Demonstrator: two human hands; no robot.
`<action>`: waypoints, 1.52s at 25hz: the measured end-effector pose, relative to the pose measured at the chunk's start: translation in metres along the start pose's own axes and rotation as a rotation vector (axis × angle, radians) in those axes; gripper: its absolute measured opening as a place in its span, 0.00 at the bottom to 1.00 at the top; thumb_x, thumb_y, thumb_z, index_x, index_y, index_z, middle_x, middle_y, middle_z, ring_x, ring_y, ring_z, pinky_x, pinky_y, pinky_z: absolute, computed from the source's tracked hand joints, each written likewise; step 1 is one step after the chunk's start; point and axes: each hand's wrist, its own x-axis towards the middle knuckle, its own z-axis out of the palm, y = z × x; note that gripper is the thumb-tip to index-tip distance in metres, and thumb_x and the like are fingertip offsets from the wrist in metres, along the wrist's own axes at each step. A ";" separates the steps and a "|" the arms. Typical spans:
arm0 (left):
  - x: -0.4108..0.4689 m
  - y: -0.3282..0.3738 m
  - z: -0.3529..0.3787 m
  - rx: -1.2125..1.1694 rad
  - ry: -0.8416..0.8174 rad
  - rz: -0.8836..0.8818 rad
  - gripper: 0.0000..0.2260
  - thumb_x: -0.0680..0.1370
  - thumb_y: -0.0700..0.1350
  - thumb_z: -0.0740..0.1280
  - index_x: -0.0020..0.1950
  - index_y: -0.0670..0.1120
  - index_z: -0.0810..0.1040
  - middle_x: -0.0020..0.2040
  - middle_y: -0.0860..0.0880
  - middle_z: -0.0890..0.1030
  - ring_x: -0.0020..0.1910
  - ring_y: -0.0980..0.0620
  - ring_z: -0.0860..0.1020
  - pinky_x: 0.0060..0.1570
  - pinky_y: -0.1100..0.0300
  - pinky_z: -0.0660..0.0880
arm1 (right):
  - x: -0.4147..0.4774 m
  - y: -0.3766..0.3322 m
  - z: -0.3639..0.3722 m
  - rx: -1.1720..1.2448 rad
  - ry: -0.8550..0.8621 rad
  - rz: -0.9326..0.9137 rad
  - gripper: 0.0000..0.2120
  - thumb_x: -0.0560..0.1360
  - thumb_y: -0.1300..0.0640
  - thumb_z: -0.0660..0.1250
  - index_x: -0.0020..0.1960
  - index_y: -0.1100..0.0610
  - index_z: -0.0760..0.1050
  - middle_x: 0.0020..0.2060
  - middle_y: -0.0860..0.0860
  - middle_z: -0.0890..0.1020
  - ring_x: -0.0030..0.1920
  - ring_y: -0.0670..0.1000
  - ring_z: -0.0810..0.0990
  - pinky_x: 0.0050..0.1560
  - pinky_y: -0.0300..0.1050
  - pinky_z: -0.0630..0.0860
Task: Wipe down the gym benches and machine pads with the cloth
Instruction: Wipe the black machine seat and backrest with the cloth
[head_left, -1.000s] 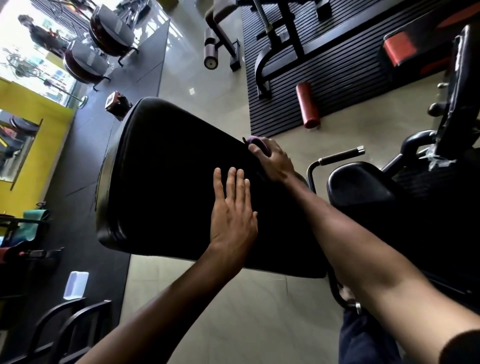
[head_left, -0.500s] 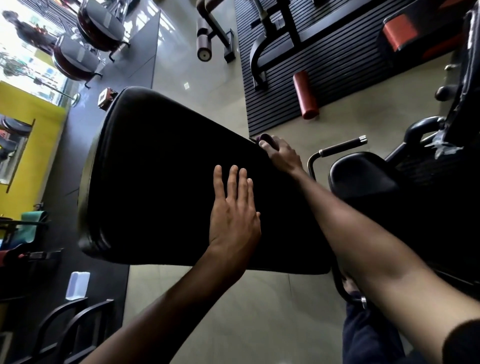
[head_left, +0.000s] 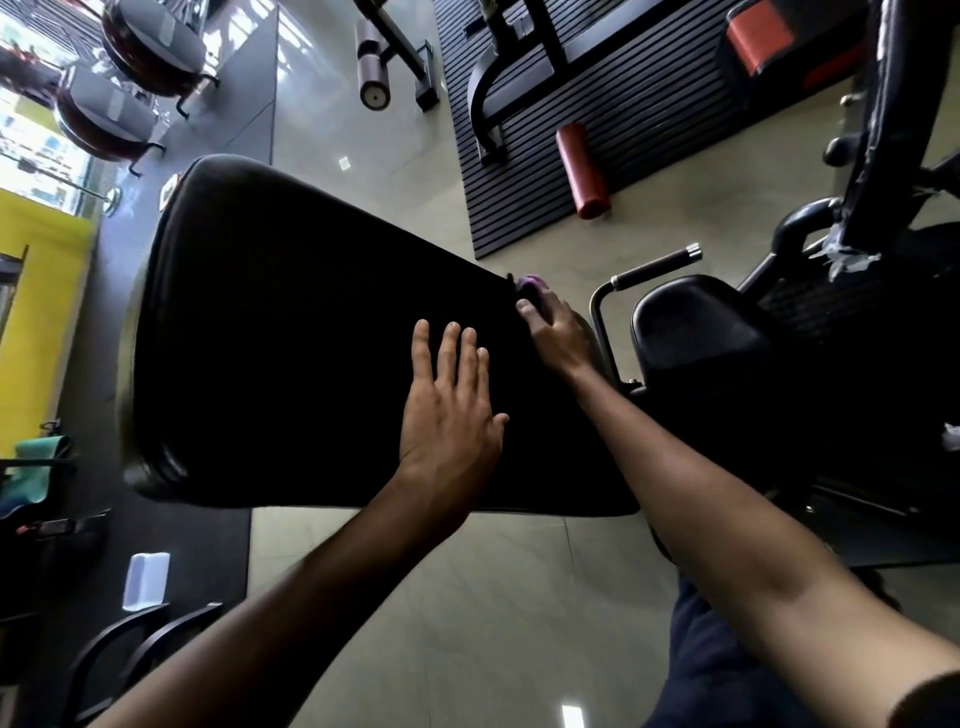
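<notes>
The black padded surface (head_left: 311, 338) occupies the centre of the view. It is wide at its far-left end and narrows toward the person. Its covering is dark and smooth, with a rounded rim along the left end.

Left hand (head_left: 447, 410): placed flat on top of the padded surface, near its narrow end. The palm faces down, the four fingers are straight and close together, and the thumb is spread to the side. It holds nothing.

Right hand (head_left: 558, 332): positioned at the right-hand edge of the padded surface, just beyond the left hand. The fingers curl over the edge and grip the purple cloth (head_left: 531, 283). Only a small bunched part of the cloth shows past the fingertips, touching the edge of the padding. The rest is hidden under the hand.

Adjacent items:
- A smaller black seat pad (head_left: 696, 332) stands just to the right of the right hand.
- A bent metal handle (head_left: 654, 267) with a dark grip rises between the seat pad and the padded surface.
- A red roller (head_left: 582, 171) lies on a ribbed black mat (head_left: 649, 130) farther away.
- A white container (head_left: 147, 579) sits on the dark floor strip at lower left.

The pale tiled floor (head_left: 467, 597) lies beneath both forearms.
</notes>
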 end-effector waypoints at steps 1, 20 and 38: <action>0.000 0.000 -0.001 -0.006 0.001 0.000 0.32 0.85 0.58 0.41 0.81 0.37 0.40 0.81 0.36 0.40 0.80 0.36 0.38 0.73 0.31 0.35 | -0.023 -0.007 0.002 0.026 -0.017 -0.108 0.25 0.78 0.38 0.62 0.74 0.41 0.70 0.74 0.46 0.72 0.74 0.49 0.69 0.74 0.49 0.64; 0.002 0.048 0.016 0.051 -0.015 0.101 0.31 0.85 0.56 0.40 0.80 0.36 0.41 0.81 0.36 0.42 0.80 0.35 0.40 0.72 0.28 0.37 | -0.154 0.085 -0.012 0.021 -0.003 -0.267 0.24 0.80 0.40 0.62 0.75 0.33 0.63 0.75 0.33 0.64 0.77 0.46 0.64 0.71 0.50 0.68; 0.022 0.082 0.025 0.029 -0.046 0.150 0.31 0.83 0.61 0.41 0.83 0.46 0.47 0.82 0.38 0.45 0.80 0.35 0.41 0.68 0.23 0.35 | -0.139 0.163 -0.029 -0.058 0.076 0.256 0.28 0.80 0.36 0.60 0.76 0.48 0.68 0.72 0.53 0.71 0.70 0.56 0.73 0.69 0.51 0.70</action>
